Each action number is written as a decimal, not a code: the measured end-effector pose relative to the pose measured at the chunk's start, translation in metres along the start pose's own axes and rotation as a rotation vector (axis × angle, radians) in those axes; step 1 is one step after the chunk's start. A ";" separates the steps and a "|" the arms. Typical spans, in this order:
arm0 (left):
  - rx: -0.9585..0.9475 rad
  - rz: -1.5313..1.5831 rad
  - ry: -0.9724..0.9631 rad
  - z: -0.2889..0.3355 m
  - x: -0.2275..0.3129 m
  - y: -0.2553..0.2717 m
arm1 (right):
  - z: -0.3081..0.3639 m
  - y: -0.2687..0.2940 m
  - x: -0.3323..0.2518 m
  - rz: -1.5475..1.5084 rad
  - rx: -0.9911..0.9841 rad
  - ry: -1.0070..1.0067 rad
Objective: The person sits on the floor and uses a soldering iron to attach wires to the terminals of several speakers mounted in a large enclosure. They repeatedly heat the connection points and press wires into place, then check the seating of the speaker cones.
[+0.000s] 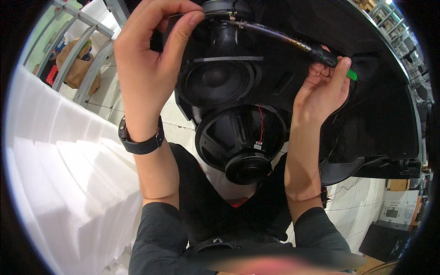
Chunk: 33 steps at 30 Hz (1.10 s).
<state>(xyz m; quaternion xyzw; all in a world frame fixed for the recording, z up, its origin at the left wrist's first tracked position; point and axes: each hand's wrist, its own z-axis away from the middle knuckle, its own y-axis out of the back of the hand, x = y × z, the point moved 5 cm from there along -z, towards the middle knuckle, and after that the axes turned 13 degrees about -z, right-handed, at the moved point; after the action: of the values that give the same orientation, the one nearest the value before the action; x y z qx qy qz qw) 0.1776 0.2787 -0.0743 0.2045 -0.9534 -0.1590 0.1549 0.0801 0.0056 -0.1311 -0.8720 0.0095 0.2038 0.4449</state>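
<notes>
2 hands work the black speaker housing [256,91]: left hand [146,68] pinches its upper rim closed; right hand [323,89] grips the screwdriver [321,54]. Keep the shaft aligned, pressure steady.

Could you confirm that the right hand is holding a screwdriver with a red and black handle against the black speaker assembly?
Not quite: in the head view the screwdriver in the right hand has a green and black handle, not red. It is indeed held against the black speaker assembly.
</notes>
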 end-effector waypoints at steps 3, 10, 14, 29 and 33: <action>0.003 -0.031 -0.005 -0.001 0.002 -0.003 | 0.000 0.001 0.001 -0.001 -0.003 0.007; 0.023 -0.067 -0.011 -0.001 0.005 -0.004 | 0.000 0.001 0.001 0.006 0.031 0.014; 0.033 -0.002 -0.009 -0.001 0.006 -0.007 | 0.000 0.000 0.001 -0.004 0.015 0.016; 0.026 -0.083 0.047 -0.003 0.013 -0.013 | 0.002 0.002 -0.001 0.046 0.041 0.031; 0.026 -0.134 0.050 -0.004 0.016 -0.011 | 0.001 0.000 0.000 0.008 0.030 0.019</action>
<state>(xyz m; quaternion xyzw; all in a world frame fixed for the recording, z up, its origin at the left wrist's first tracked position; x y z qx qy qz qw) 0.1690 0.2609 -0.0712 0.2737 -0.9354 -0.1513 0.1651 0.0800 0.0067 -0.1319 -0.8670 0.0204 0.1972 0.4571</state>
